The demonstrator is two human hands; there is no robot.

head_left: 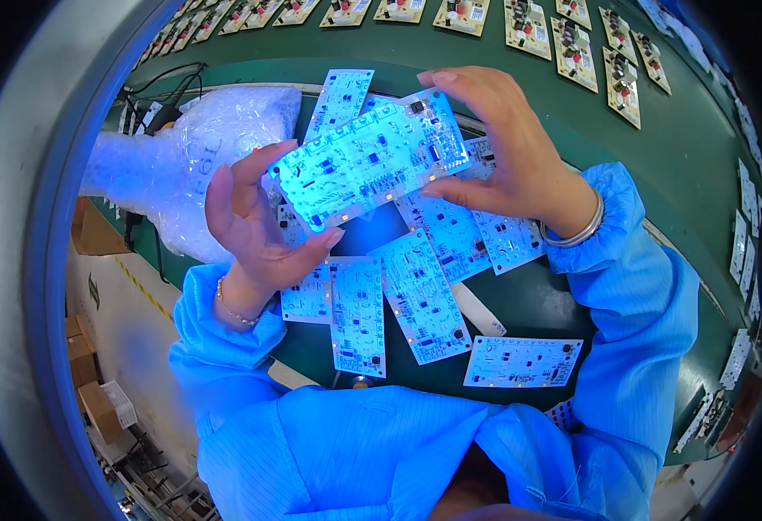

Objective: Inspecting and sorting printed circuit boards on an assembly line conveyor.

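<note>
Between both hands I hold a white circuit board (359, 165), brightly lit in blue and raised above the other boards. My left hand (259, 221) grips its left end, thumb at the lower edge and fingers at the upper corner. At the right end, my right hand (507, 148) has its thumb on the lower edge and its fingers along the top corner. Under it, several similar boards lie fanned out on the green work surface, among them one board (424, 295) in the middle and another (358, 317) to its left. A single board (524, 362) lies apart at the near right.
A clear plastic bag (216, 156) lies at the left beside black cables (168, 108). Rows of yellowish boards with components (528, 30) line the far side of the green surface (485, 65). A grey metal rim (16, 260) curves along the left. Cardboard boxes (98, 408) stand on the floor.
</note>
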